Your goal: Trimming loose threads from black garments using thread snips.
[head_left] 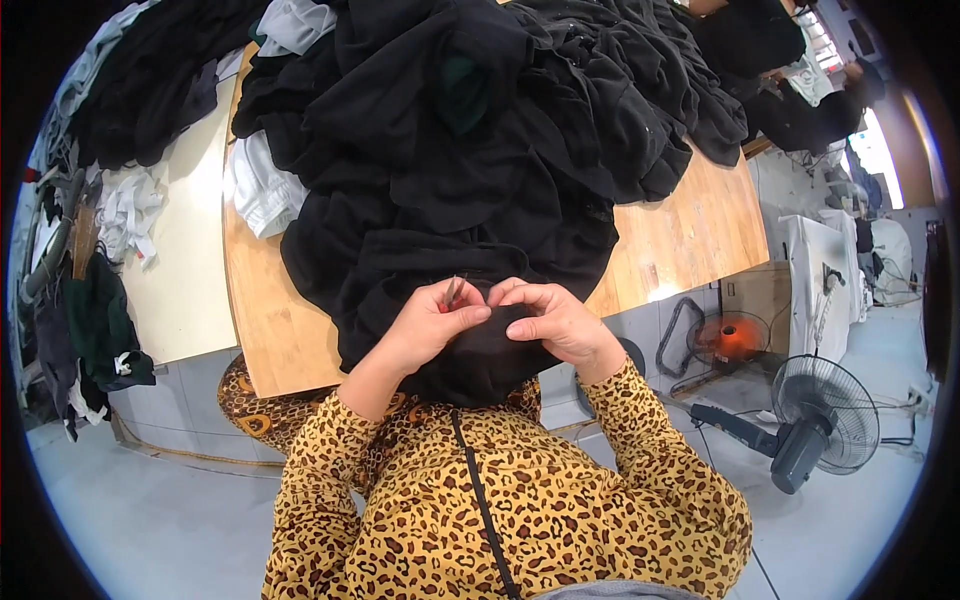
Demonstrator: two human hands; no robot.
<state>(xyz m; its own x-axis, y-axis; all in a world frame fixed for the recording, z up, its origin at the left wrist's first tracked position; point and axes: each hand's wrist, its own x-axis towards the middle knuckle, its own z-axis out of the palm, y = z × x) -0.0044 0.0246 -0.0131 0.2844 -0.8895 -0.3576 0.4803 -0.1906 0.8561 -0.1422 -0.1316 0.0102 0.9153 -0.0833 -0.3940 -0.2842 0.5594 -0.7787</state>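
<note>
In the head view, with clock directions counted from the middle, the wooden table [690, 225] carries a heap of black garments [610, 110] spread from eleven to two o'clock. Tucked against the heap's edge at ten o'clock is a gathered white cloth [265, 190]. A pale tabletop [190, 275] adjoins at nine to ten o'clock, with loose white strips [130, 205] on it; a dark green garment [103, 320] hangs at its outer edge at nine.

The black fleece garment [440, 250] being handled lies at the centre and spills over the near table edge toward six o'clock; where it parts from the heap cannot be told.

The left forearm rises from seven o'clock, and the left hand [432, 325] is curled closed around small metal snips [455, 291], tip toward twelve, its thumb and forefinger at the fabric. The right forearm comes from between four and five o'clock; the right hand [562, 322] points toward ten, fingers bent, fabric between thumb and forefinger with a slight gap showing. The two hands' fingertips nearly meet. A grey pedestal fan [825, 415] stands at four o'clock.
</note>
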